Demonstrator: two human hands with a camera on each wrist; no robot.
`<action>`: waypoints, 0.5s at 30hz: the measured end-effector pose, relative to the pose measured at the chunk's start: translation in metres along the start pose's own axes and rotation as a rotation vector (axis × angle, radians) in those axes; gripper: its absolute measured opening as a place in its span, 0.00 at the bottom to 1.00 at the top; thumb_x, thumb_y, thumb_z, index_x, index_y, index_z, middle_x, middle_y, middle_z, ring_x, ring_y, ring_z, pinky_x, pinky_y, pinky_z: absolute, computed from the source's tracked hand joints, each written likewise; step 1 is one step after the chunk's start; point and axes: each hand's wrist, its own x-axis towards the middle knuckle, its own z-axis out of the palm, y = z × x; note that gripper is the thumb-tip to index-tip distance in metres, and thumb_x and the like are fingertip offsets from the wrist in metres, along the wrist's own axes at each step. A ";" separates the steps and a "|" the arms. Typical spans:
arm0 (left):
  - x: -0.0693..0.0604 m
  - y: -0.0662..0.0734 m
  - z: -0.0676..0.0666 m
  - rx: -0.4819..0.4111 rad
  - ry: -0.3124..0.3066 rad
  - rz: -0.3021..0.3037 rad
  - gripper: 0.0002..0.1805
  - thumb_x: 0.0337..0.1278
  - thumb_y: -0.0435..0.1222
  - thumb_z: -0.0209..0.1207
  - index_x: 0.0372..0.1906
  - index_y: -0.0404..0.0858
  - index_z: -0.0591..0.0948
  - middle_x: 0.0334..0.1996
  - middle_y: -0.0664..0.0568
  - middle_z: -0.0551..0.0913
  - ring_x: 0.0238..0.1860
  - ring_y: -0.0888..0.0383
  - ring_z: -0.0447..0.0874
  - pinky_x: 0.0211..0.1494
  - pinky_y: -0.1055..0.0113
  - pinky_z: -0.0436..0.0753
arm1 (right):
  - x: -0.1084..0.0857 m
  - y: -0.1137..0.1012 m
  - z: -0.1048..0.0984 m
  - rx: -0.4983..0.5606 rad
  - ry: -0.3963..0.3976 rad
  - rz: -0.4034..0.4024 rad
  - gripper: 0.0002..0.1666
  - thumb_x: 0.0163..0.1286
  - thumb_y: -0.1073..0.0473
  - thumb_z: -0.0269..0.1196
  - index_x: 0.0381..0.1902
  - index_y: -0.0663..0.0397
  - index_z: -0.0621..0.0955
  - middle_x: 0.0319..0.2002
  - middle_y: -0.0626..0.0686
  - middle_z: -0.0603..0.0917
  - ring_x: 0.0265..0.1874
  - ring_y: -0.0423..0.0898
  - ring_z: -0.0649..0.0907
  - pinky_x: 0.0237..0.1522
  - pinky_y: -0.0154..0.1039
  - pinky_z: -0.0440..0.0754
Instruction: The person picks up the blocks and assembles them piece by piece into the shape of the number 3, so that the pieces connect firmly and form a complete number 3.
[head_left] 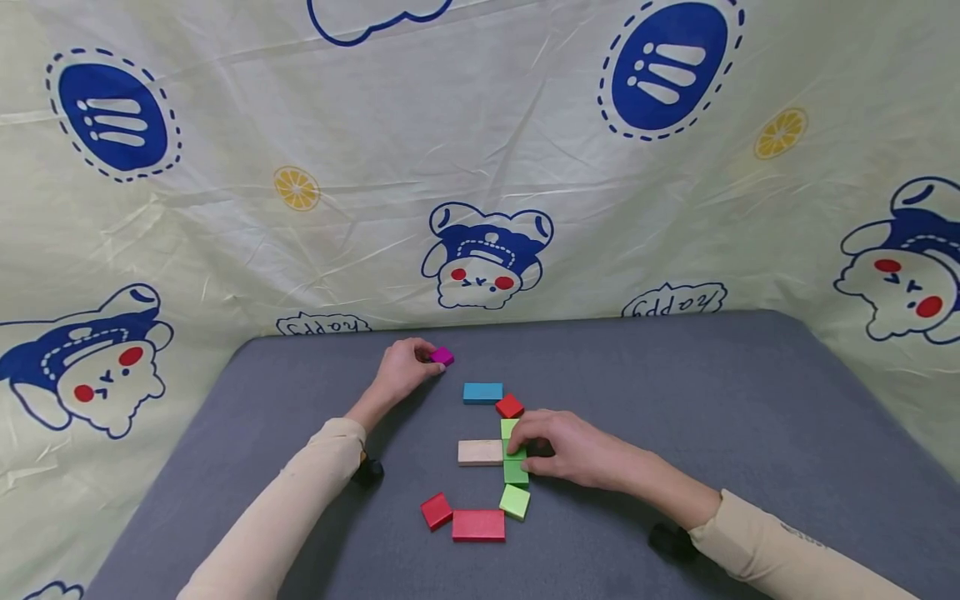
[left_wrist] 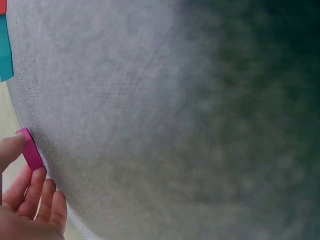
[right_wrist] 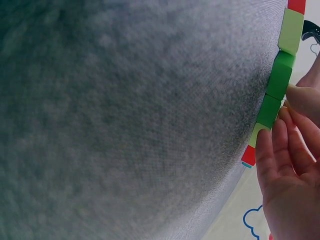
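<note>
Near the back edge of the table, my left hand (head_left: 405,367) pinches a small magenta block (head_left: 442,357) between thumb and fingers. In the left wrist view, the thumb lies on one end of that magenta block (left_wrist: 32,152). My right hand (head_left: 573,446) is over a column of green blocks, its thumb and index finger pinching a green block (head_left: 514,455). Another green block (head_left: 515,472) and a light green block (head_left: 514,502) continue the column toward me. Beyond the fingers is a second light green block (head_left: 509,427). A plain wooden block (head_left: 480,452) meets the column from the left.
A blue block (head_left: 483,393) and a tilted red block (head_left: 510,406) lie at the column's far end. At the near end are a long red block (head_left: 478,526) and a small tilted red block (head_left: 437,511). A printed curtain (head_left: 360,250) hangs behind the grey table (head_left: 675,383).
</note>
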 end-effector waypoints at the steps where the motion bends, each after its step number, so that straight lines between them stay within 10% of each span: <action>1: 0.000 0.000 -0.001 0.003 -0.001 0.001 0.19 0.55 0.37 0.70 0.50 0.33 0.83 0.42 0.45 0.83 0.40 0.51 0.77 0.45 0.58 0.78 | 0.000 0.000 0.000 0.001 0.000 -0.001 0.14 0.64 0.60 0.69 0.45 0.35 0.83 0.43 0.35 0.78 0.46 0.39 0.76 0.51 0.42 0.77; 15: -0.014 0.005 -0.009 0.006 -0.054 0.061 0.16 0.55 0.37 0.70 0.47 0.36 0.84 0.38 0.48 0.83 0.39 0.52 0.76 0.43 0.60 0.77 | 0.000 0.001 0.001 -0.001 -0.003 0.010 0.13 0.65 0.59 0.68 0.46 0.36 0.83 0.44 0.35 0.79 0.46 0.39 0.76 0.51 0.42 0.77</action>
